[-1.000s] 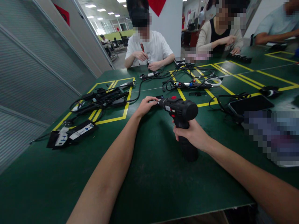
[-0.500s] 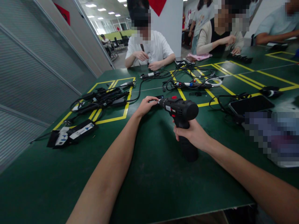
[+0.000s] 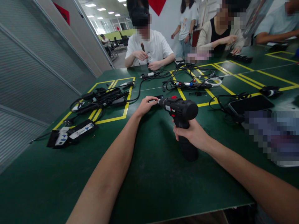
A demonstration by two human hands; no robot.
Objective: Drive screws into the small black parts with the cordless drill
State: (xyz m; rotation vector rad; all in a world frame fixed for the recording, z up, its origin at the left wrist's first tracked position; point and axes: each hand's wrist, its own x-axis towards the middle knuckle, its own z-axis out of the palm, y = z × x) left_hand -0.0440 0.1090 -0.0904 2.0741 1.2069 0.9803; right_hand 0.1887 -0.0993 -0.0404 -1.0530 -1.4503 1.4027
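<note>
My right hand (image 3: 192,134) is wrapped round the grip of a black cordless drill (image 3: 178,109) with red accents. The drill points left and away from me, its chuck close to my left fingertips. My left hand (image 3: 147,105) is closed on a small dark piece (image 3: 159,97) at the drill's tip, low over the green table (image 3: 149,180). My fingers and the chuck hide most of that piece. Whether the bit touches it I cannot tell.
Bundled black cables and tools (image 3: 105,98) lie inside yellow tape at the left. A black pouch (image 3: 72,133) rests nearer. More cabled tools (image 3: 193,84) lie beyond the drill, and a phone (image 3: 251,105) is at the right. Across the table a person (image 3: 149,46) holds a screwdriver.
My hands and the drill have stayed practically still. In the background, a standing person has shifted left.
</note>
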